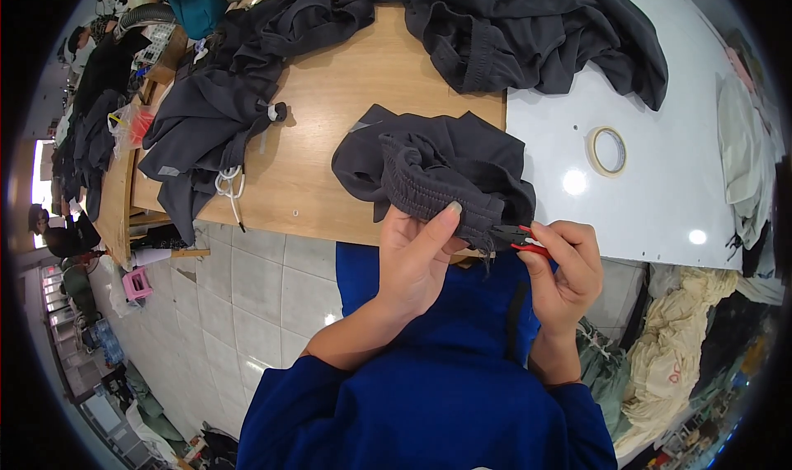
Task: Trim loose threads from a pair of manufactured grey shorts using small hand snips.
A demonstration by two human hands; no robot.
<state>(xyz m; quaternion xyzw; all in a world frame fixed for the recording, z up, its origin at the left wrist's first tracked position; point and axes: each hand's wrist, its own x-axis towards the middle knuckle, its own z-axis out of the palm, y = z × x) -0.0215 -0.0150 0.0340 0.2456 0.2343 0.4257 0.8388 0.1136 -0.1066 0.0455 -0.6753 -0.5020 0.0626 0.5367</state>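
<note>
A dark grey garment (483,148) lies bunched at the table's near edge, its gathered elastic waistband (429,191) turned toward me. My left hand (412,259) pinches this band, thumb on top and the other fingers beneath. Between the thumb and fingers of my right hand (569,264) is a pair of thread snips (532,245) with red handles and dark blades. The blades point left and sit at the band's right end, beside some loose threads (487,259). Whether they touch the threads I cannot tell.
More dark grey garments lie at the back (536,33) and left (198,123) of the wooden table (330,82). A white cord (231,181) hangs at the left. On the adjoining white tabletop (660,189) rests a tape roll (593,152). Cream cloth (676,346) is heaped below right.
</note>
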